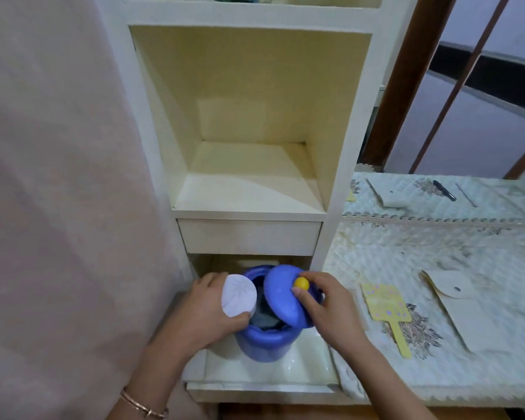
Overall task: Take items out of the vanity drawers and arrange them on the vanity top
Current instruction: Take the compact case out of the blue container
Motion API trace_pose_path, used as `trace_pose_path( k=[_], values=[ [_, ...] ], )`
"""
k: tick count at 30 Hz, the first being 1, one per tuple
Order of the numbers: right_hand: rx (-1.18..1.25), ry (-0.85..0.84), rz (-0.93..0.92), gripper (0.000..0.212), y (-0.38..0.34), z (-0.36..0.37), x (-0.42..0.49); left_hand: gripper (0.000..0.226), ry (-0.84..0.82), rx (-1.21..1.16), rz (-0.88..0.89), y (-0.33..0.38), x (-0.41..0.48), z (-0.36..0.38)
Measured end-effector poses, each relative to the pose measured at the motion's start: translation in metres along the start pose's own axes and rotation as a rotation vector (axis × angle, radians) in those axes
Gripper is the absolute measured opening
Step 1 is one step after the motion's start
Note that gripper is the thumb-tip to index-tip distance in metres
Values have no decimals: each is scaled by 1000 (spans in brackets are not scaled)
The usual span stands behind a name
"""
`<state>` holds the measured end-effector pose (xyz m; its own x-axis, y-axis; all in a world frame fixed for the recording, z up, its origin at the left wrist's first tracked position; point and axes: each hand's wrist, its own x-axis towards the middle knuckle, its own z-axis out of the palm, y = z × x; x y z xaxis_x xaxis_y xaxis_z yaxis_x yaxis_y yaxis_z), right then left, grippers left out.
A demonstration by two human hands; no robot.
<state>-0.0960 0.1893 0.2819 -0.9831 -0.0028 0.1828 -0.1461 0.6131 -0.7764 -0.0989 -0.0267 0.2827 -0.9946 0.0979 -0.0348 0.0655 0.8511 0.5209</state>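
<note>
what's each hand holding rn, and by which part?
Left hand: white round piece, by its lower edge. Right hand: blue lid, by its yellow knob.

A jar (264,344) stands in the open drawer (255,371), under a shut drawer (249,236) and a shelf (249,189). The lid (281,294) leans tilted on the jar's top. A round pad (239,295) is at the jar's left. To the right, on the desk (406,380), lie a paddle (388,310) and, further right, a pouch (464,310).
</note>
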Motion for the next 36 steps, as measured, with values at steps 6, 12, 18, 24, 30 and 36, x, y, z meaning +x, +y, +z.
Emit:
trace_pose_path(
  k=[6,12,18,24,30,36],
  values=[
    [-150,-145,-113,29,-5,37,14,84,170,-52,-97,-14,-27,12],
    [-229,-211,-158,42,-2,49,11,86,179,-53,-164,-22,-32,18],
    [-235,-198,-173,50,0,49,7,77,175,-98,-167,-25,-34,20],
    [-94,-182,-106,54,-3,36,-3,87,195,-233,-130,-10,-43,1],
    [253,-133,103,32,-1,-15,-34,97,-34,-377,25,45,-37,5],
    [692,-228,341,49,34,-92,-69,84,-349,-590,213,116,-24,56]
  ],
)
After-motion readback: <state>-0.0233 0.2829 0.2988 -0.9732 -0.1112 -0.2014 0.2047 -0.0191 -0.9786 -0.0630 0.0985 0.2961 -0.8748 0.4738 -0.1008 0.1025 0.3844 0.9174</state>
